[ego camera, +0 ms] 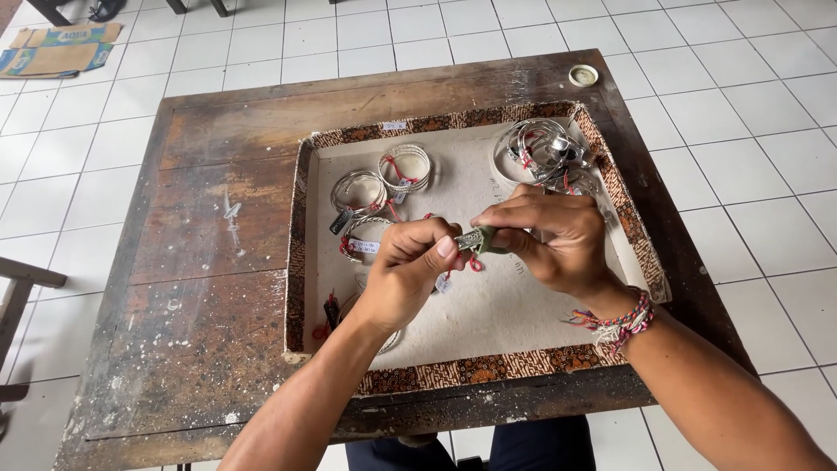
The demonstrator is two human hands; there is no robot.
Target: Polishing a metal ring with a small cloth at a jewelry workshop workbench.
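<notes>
Both hands meet above the middle of a shallow tray [301, 262] with a patterned brown rim and a pale lining, which sits on a worn wooden table [209, 244]. The left hand [410, 266] and the right hand [554, 240] are each closed in a pinch on one small silver piece [471, 239] with a red thread hanging from it, held between them just above the tray floor. In the tray, three silver bangles [384, 187] with red threads and small tags lie at the upper left, a heap of silver bangles [545, 153], too tangled to count, fills the upper right corner, and more pieces lie partly hidden under the left wrist. One small round lid [583, 75] rests on the table's far right corner. One braided wristband [621, 321] circles the right wrist.
</notes>
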